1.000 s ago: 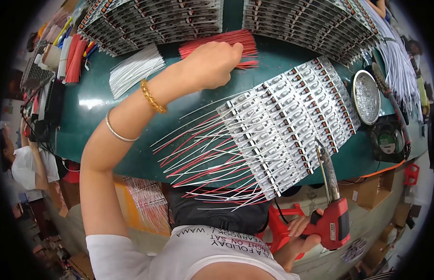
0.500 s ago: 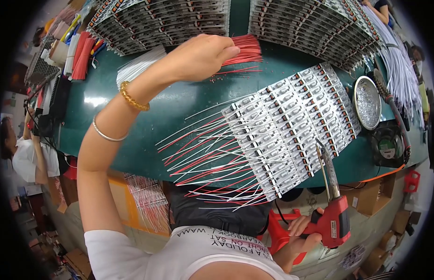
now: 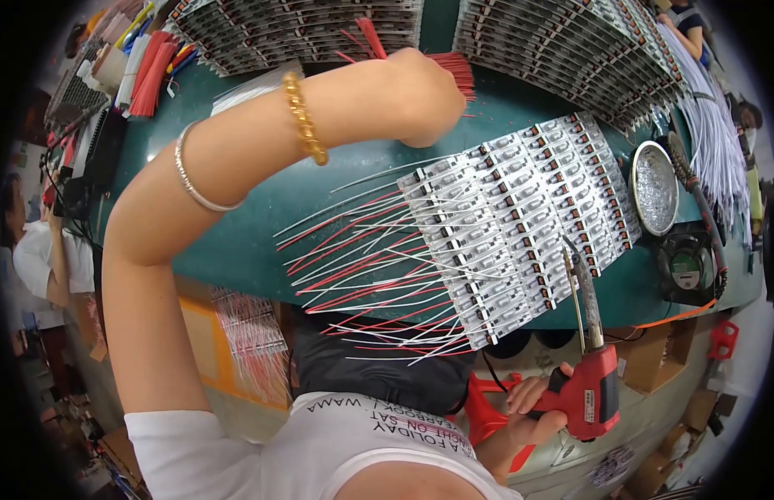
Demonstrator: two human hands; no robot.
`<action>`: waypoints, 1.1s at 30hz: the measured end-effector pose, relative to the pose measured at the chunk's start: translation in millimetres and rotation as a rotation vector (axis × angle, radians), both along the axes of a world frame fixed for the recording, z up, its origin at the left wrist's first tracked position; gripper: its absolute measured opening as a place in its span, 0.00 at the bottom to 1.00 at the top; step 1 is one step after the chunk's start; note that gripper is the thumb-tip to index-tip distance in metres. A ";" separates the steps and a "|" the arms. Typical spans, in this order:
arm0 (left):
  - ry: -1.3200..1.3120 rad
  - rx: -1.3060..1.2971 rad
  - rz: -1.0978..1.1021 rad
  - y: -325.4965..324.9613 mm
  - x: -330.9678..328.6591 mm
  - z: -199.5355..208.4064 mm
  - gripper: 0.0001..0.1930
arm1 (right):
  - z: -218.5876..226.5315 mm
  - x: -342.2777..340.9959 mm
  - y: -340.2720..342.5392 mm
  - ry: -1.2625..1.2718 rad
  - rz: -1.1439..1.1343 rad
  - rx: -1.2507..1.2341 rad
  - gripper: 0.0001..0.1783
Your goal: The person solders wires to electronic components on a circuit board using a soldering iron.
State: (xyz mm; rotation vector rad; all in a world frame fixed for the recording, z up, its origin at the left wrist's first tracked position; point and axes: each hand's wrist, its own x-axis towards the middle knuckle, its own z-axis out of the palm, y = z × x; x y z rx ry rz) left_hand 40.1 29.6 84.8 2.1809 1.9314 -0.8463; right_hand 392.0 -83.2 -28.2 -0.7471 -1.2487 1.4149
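Observation:
My left hand (image 3: 422, 96) is closed over the red wires at the far side of the table; its fingers are turned away from view. A bunch of red wires (image 3: 370, 37) sticks out beyond it, seemingly in its grip, while more lie in a red pile (image 3: 454, 71) beside it. Low on the right, my right hand (image 3: 537, 410) grips a red and black soldering gun (image 3: 589, 392). The gun's metal tip reaches over a panel of small circuit boards (image 3: 520, 225). White and red wires (image 3: 362, 275) trail off the panel's left side.
Tall stacks of similar panels (image 3: 570, 50) line the back. White wires (image 3: 254, 87) lie behind my left forearm. On the right are a round metal dish (image 3: 655, 187), a black fan-like device (image 3: 691, 262) and hanging white wires (image 3: 712, 125). Another person (image 3: 54, 258) sits at far left.
My left hand has shifted slightly right, its wrist turning, and a bunch of red wires now stands up beyond it. The right hand and soldering gun have barely moved.

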 end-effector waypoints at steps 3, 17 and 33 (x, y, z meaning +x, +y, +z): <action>-0.134 0.111 0.076 -7.6 -8.4 4.1 0.07 | 3.3 -1.4 5.7 -0.074 -0.032 0.059 0.46; -1.119 0.640 0.316 -56.4 -0.9 -71.2 0.08 | 37.5 -41.8 47.3 -0.429 -0.166 0.386 0.52; -1.232 0.675 0.408 -42.6 7.3 -94.4 0.06 | 36.4 -68.5 53.2 -0.298 0.100 -0.122 0.45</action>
